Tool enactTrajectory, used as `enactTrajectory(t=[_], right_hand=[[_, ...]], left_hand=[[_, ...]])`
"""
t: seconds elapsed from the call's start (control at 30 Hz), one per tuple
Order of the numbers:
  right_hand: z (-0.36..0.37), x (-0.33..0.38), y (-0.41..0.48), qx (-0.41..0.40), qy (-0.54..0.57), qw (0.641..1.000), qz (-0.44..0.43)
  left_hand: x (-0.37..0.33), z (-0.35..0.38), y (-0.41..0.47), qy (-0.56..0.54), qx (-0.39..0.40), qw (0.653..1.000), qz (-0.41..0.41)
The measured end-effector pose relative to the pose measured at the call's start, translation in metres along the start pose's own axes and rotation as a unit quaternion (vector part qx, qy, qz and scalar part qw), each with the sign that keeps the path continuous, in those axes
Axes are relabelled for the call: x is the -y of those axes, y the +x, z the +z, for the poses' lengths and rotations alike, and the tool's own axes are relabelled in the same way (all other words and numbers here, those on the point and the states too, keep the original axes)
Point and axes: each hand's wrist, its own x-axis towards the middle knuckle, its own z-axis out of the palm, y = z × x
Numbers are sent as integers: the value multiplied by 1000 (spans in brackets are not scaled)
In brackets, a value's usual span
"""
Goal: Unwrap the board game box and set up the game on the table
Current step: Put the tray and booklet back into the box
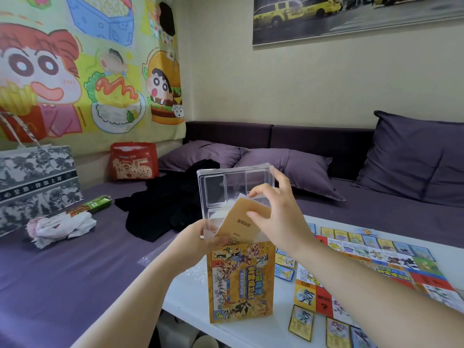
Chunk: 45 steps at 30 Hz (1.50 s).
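The board game box (241, 280) is stood upright on the white table (251, 332), near its left edge, with its top open. A clear plastic tray (226, 187) is seen half drawn out of the box, its compartments apparently empty. The tray's lower left corner is gripped by the left hand (193, 239), just above the box. A tan booklet (238, 222), leaning against the tray, is pinched between the thumb and fingers of the right hand (278, 214).

Crumpled clear wrap (193, 275) is left beside the box, so the unwrapping appears done. The game board (376, 262) is already spread out to the right, with cards (301, 320) laid along its near edge. Emptying the box seems nearly finished; whether any pieces remain inside cannot be told.
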Motion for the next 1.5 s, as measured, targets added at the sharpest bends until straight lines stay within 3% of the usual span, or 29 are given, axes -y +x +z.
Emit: enactTrajectory(t=[0.2,0.4,0.63,0.77,0.97,1.27,1.5], right_hand=[[4,-1,3,-23,0,1000,3],[2,-10,-7,-18,-78,996,35],[-5,1,4,-81,-199,967,-134],[-15,11,21,-41,-267,936,-226],[-14,10,36,21,-307,905,-295],[-3,2,21,27,-251,925,-285],[25,-19,-12,39,-237,936,-259]], left_hand=[[4,-1,1,19,10,1000,5],[1,-1,-1,27,-1,1000,7],[-2,-2,-2,35,24,999,15],[-17,1,-8,35,24,999,23],[-25,-2,-12,-2,21,999,-27],[-27,3,-22,-104,-2,991,-84],[-32,7,-28,-156,-6,985,-72]])
